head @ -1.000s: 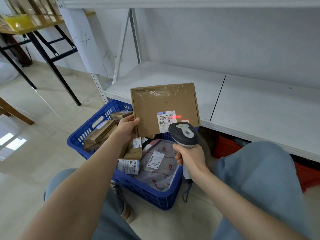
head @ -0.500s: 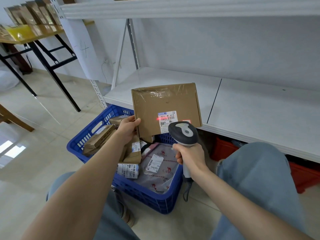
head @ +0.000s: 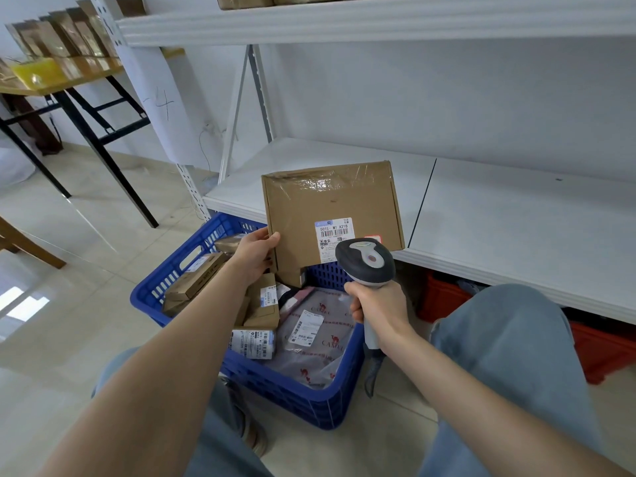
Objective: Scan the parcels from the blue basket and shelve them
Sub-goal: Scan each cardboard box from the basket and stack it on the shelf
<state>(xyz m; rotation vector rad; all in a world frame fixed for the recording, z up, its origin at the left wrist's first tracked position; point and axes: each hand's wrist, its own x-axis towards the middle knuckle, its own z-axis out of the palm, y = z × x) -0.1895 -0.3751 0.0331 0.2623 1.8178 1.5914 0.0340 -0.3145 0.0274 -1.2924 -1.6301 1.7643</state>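
The left hand (head: 253, 254) pinches the cardboard parcel (head: 330, 204) at its lower left edge only, upright above the blue basket (head: 309, 406). A loose grip may let it pivot or drop back among the other parcels. The right hand (head: 375, 308) is wrapped round the scanner (head: 364, 261), whose head overlaps the label (head: 332, 230), so a read may fail. A white shelf (head: 499, 215) sits just behind. The floor (head: 86, 304) is pale tile, with a tabletop (head: 69, 79) at far left and a red crate (head: 444, 297) under the shelf.

Scanner's (head: 365, 263) red line is gone from the cardboard box (head: 327, 204). It sat right of the label (head: 333, 235) 1 s ago, then across the barcode. View tilted up: boxes (head: 246, 0) on the upper shelf (head: 378, 24) now show at frame top.
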